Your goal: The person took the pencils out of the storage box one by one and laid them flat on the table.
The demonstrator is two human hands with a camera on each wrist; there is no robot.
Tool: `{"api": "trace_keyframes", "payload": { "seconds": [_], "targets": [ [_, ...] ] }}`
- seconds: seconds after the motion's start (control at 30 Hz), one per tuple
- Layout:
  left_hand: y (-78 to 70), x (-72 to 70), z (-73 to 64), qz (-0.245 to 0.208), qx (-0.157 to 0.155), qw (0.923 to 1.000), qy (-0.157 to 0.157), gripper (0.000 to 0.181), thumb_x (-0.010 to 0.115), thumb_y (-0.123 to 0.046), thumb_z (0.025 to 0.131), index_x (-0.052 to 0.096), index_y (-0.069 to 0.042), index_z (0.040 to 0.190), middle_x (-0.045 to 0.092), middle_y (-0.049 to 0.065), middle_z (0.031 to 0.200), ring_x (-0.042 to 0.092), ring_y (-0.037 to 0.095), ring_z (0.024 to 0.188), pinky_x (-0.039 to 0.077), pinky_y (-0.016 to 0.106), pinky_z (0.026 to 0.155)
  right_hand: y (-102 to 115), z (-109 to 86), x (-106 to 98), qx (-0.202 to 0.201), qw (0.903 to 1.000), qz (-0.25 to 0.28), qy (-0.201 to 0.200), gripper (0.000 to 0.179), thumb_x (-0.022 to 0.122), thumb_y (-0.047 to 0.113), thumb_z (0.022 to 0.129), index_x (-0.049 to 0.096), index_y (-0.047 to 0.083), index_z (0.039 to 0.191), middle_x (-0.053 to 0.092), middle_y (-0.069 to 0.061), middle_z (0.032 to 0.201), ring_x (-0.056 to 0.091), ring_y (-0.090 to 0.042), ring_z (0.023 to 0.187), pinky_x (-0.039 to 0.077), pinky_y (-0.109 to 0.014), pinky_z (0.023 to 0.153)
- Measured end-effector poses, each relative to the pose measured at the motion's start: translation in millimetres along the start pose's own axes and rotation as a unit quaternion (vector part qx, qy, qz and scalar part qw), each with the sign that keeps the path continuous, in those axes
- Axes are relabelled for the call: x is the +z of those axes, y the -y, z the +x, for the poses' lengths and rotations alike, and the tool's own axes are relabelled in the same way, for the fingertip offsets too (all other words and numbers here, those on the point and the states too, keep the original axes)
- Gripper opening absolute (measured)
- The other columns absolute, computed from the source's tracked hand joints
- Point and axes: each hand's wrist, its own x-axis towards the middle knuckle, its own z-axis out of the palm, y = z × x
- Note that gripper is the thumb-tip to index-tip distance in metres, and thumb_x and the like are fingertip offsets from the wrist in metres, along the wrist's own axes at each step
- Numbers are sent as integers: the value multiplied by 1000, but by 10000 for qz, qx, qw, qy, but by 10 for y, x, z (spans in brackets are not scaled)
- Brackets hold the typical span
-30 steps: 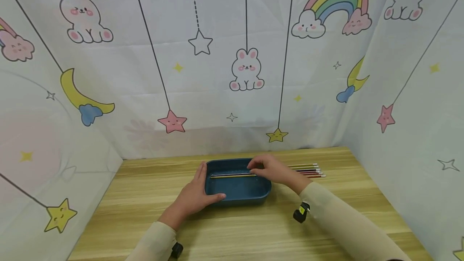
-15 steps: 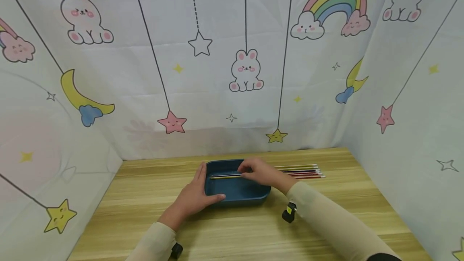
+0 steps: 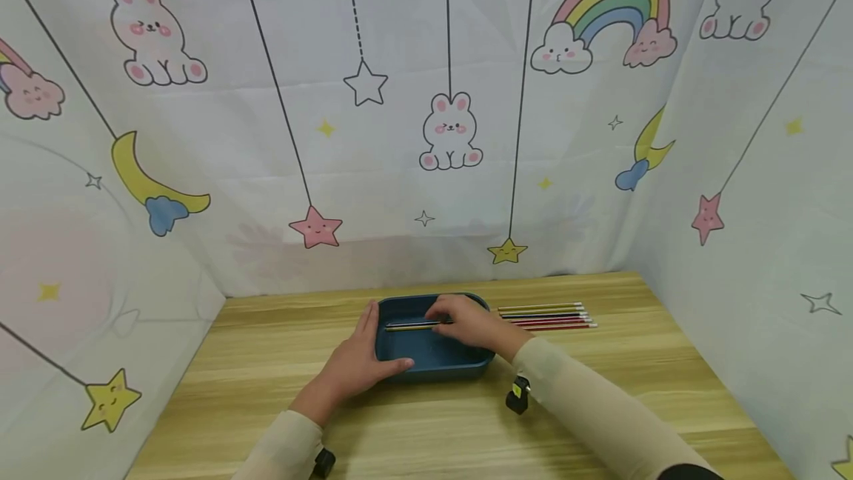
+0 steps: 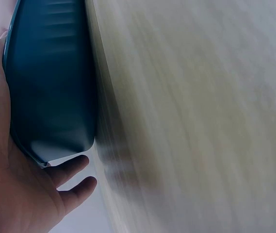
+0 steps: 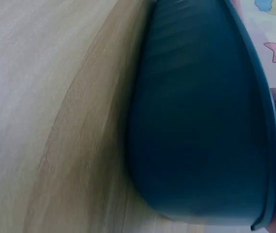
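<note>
A dark teal tray (image 3: pixel 436 374) with rounded corners rests on the table. My left hand (image 3: pixel 356 358) braces its left end, fingers straight along the side and thumb along the front rim. The left wrist view shows that palm against the wall of the tray (image 4: pixel 55 87). Inside lie pencils (image 3: pixel 408 327), side by side, their left ends visible. My right hand (image 3: pixel 469 323) reaches in over the right part and pinches the pencils between thumb and curled fingers, hiding their right ends. The tray wall blocks most of this hand in the right wrist view.
Several loose pencils (image 3: pixel 553 315) with white ends lie in a row to the right of the tray. The wooden table (image 3: pixel 413 428) ends at the back against a white curtain (image 3: pixel 373 161) printed with rabbits and stars. More curtain flanks both sides.
My right hand has moved left along the pencils in the tray, with its fingers closing in on them. The loose pencils now show more. The left hand and tray have kept their place.
</note>
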Motion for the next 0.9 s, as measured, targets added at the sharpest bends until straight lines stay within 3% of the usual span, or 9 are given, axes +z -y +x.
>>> {"api": "trace_keyframes", "payload": {
  "seconds": [0.63,0.9],
  "targets": [
    [23,9,13,-45,17,10000,18,136,80,-75,90,2,-7,178,3,15,186,60,46,141,51,63,112,58,126,163,-91,9973,-720,57,22,79,12,104,80,12,127,72,-2,119,70,-18,112,59,-39,100],
    [21,8,10,-36,25,10000,16,136,80,-75,90,3,-6,178,3,15,186,60,46,140,51,63,111,50,139,182,-5,9972,-741,62,23,80,12,104,80,11,127,73,-2,121,71,-19,114,58,-39,101]
  ]
}}
